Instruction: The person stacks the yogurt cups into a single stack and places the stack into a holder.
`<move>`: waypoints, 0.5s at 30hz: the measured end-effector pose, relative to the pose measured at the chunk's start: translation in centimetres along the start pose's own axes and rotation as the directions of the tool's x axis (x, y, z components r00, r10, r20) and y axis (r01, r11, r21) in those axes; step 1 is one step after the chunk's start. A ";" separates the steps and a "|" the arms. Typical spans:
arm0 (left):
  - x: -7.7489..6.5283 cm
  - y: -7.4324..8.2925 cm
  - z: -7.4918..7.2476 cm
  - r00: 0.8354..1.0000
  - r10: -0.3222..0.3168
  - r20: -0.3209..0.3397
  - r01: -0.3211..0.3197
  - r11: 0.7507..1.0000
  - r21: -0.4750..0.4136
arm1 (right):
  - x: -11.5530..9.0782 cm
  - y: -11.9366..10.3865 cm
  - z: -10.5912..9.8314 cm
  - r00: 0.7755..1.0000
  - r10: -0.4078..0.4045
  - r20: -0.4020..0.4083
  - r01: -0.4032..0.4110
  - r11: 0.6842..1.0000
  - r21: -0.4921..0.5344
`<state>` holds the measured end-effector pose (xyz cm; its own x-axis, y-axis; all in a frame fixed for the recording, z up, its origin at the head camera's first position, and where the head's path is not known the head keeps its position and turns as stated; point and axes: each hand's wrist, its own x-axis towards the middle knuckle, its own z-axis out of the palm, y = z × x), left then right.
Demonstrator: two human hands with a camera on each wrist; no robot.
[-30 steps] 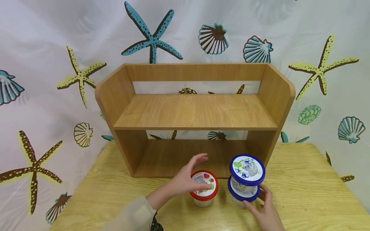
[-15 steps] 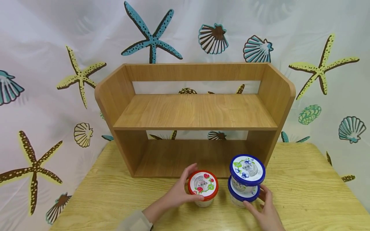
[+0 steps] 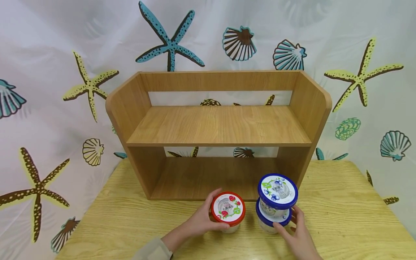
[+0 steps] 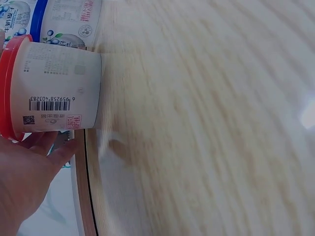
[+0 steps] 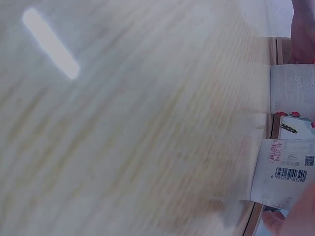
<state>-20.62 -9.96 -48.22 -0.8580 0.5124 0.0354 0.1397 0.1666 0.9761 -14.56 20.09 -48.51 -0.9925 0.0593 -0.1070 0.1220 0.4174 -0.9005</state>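
My left hand (image 3: 200,219) grips a white tub with a red lid (image 3: 228,208), thumb at its near side and fingers behind. Strawberry pictures decorate that lid. In the left wrist view, the same tub's side (image 4: 56,86) shows a barcode, and its base is right at the tabletop. To its right stand two stacked tubs with blue lids and blueberry pictures. My right hand (image 3: 298,235) holds the lower blue-lidded tub (image 3: 267,226) from the right side, thumb in front. The upper blue-lidded tub (image 3: 278,189) rests on top of it, untouched by my fingers.
A two-level wooden shelf (image 3: 218,124) stands just behind the tubs, its bottom board (image 3: 195,180) close to them. The pale wooden table (image 3: 344,209) runs out to both sides. Behind hangs a white cloth (image 3: 214,36) printed with starfish and shells.
My left hand has lowered from above the red-lidded tub and closed around it; the tub has turned so its label faces differently. The right hand and the blue-lidded stack stay put.
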 end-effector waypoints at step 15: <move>0.5 -1.0 0.2 1.000 -0.026 -0.006 0.026 0.999 0.032 | 0.1 0.0 0.0 1.000 0.012 0.004 -0.012 1.000 0.017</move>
<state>-21.11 -9.73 -49.26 -0.8643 0.5028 0.0114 0.1332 0.2069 0.9693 -14.68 20.08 -48.58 -0.9910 0.0601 -0.1193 0.1334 0.4017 -0.9060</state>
